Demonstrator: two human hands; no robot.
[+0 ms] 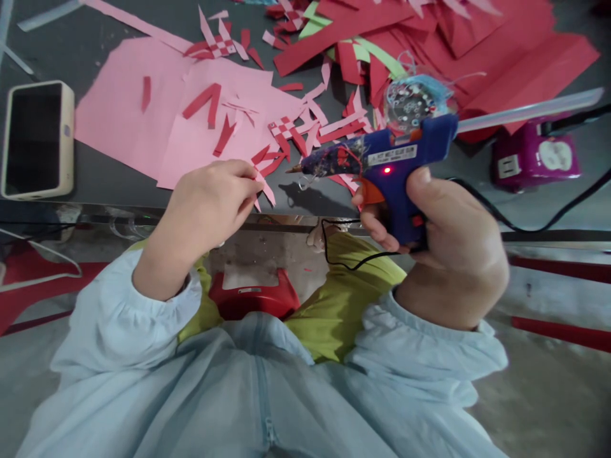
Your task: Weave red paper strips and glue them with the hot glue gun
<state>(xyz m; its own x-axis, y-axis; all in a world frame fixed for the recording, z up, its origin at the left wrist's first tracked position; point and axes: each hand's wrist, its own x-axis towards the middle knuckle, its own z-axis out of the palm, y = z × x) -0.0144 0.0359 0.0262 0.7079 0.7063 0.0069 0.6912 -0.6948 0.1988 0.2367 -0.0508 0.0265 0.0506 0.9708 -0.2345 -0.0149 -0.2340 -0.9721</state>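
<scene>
My right hand (443, 222) grips a blue hot glue gun (410, 168) by its handle, fingers at the orange trigger. A red light glows on its side and a clear glue stick (529, 111) juts from the back. The nozzle points left, toward my left hand (217, 197), whose fingers are pinched on a small piece of pink and red woven paper (265, 181) at the table's front edge. My fingers hide part of that piece. Just beyond it lies a checkered woven paper piece (282, 130) with loose strip ends.
Pink paper sheets (128, 114) and scattered red strips cover the table's middle left. A phone (35, 140) lies far left. Red paper (506, 57) is heaped at back right, near a tub of beads (415, 102). A purple box-shaped adapter (534, 156) and black cable (529, 229) sit right.
</scene>
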